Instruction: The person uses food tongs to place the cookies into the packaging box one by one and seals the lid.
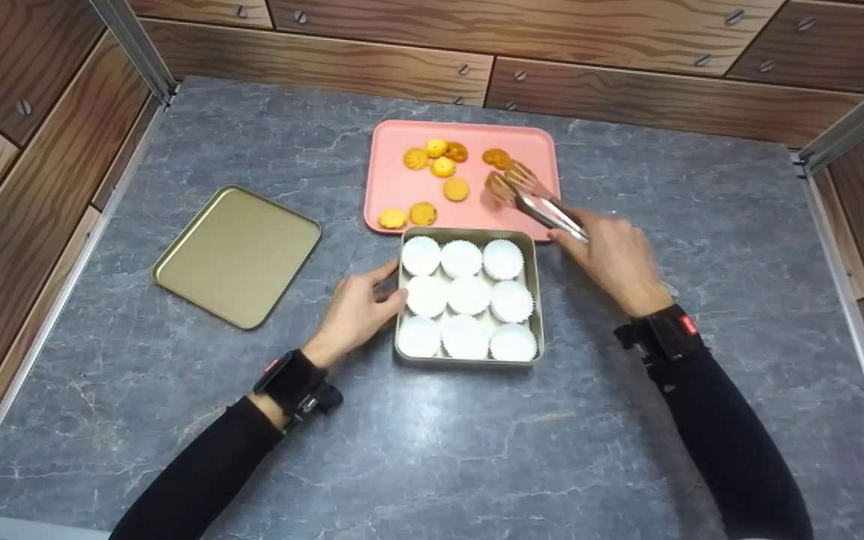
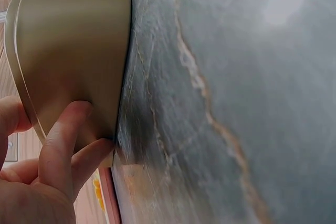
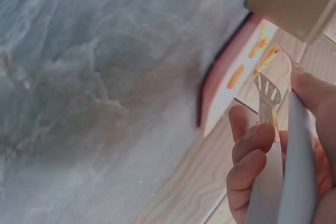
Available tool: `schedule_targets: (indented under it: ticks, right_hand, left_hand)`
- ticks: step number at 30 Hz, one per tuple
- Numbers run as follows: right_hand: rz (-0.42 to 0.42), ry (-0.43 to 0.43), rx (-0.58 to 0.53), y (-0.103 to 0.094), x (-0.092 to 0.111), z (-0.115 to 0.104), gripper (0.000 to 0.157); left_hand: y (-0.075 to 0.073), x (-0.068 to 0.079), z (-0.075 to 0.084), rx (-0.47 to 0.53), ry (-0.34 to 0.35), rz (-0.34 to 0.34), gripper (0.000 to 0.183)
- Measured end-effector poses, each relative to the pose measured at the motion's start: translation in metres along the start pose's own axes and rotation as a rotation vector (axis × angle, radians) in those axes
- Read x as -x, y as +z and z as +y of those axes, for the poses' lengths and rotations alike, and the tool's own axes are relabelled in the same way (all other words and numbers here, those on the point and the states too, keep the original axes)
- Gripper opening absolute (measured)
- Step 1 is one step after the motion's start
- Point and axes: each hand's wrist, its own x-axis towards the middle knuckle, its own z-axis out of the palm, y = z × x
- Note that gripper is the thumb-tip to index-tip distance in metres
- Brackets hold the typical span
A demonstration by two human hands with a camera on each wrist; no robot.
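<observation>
As head alone shows, the tin (image 1: 469, 364) holds nine cups (image 1: 469, 295).

The gray tabletop (image 1: 417, 465) has pale lines. A pink tray (image 1: 507, 133) sits near its far edge, a gold tin (image 1: 469, 364) near its middle, a gold lid (image 1: 244, 255) toward its left edge.

light is bright in the head view, with a white glare on the tabletop (image 1: 424, 450) toward the middle of its near edge. the paper cups (image 1: 468, 295) look washed out, and the tongs (image 1: 565, 220) glint. a soft shadow runs along the inner side of the right sleeve (image 1: 736, 442). the left wrist view is dimmer, the tin (image 2: 73, 40) darkening below a pale band. in the right wrist view, haze softens the tabletop, and the tray (image 3: 223, 74) is overexposed inside.
</observation>
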Motion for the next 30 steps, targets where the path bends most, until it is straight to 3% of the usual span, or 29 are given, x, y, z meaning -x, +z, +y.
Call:
schedule_targets:
  ticks: [10, 20, 30]
  right_hand:
    - [0.034, -0.035, -0.078, -0.022, 0.019, -0.018, 0.057]
    - [0.025, -0.217, -0.117, -0.023, 0.038, -0.047, 0.048]
    - [0.054, -0.376, -0.005, -0.012, 0.044, -0.067, 0.050]
  left_hand:
    - [-0.002, 0.000, 0.000, -0.012, 0.010, 0.004, 0.056]
    - [0.000, -0.001, 0.001, 0.006, -0.006, -0.007, 0.057]
    - [0.001, 0.001, -0.001, 0.001, -0.003, 0.004, 0.058]
